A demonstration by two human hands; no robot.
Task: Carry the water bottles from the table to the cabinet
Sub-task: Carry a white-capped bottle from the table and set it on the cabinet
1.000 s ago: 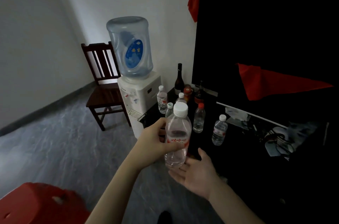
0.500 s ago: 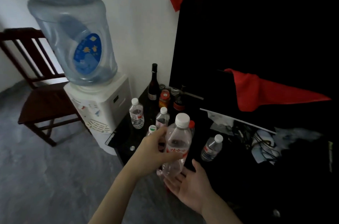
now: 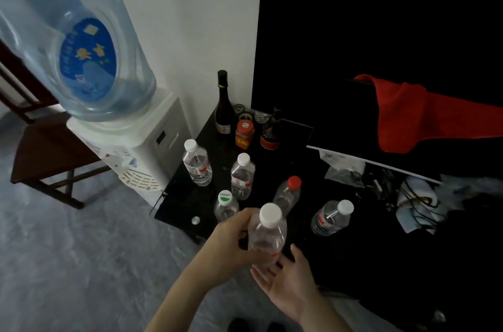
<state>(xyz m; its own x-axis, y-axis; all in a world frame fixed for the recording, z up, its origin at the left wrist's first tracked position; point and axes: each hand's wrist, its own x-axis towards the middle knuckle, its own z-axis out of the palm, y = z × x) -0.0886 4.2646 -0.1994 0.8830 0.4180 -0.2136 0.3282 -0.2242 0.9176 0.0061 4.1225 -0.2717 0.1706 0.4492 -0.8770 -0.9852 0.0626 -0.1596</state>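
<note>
My left hand [image 3: 231, 241] is wrapped around a clear water bottle [image 3: 268, 236] with a white cap and red label, held upright over the front edge of the black glass-topped cabinet [image 3: 187, 201]. Just below the bottle's base is my right hand [image 3: 283, 277], palm up with fingers spread. Several other water bottles stand on the black top: two white-capped bottles [image 3: 197, 163] [image 3: 242, 176], a green-capped bottle [image 3: 225, 205], a red-capped bottle [image 3: 288, 192] and another white-capped bottle [image 3: 330, 217] further right.
A water dispenser [image 3: 130, 146] with a big blue jug [image 3: 73, 40] stands left of the cabinet, a wooden chair [image 3: 46, 152] behind it. A dark wine bottle [image 3: 223, 105], a red-lidded jar [image 3: 244, 134], tangled cables [image 3: 413, 201] and a red cloth [image 3: 424, 114] crowd the back.
The view has closed in on the cabinet and tilted down. My left hand has carried the bottle lower and closer to the black top, with my right hand staying beneath it.
</note>
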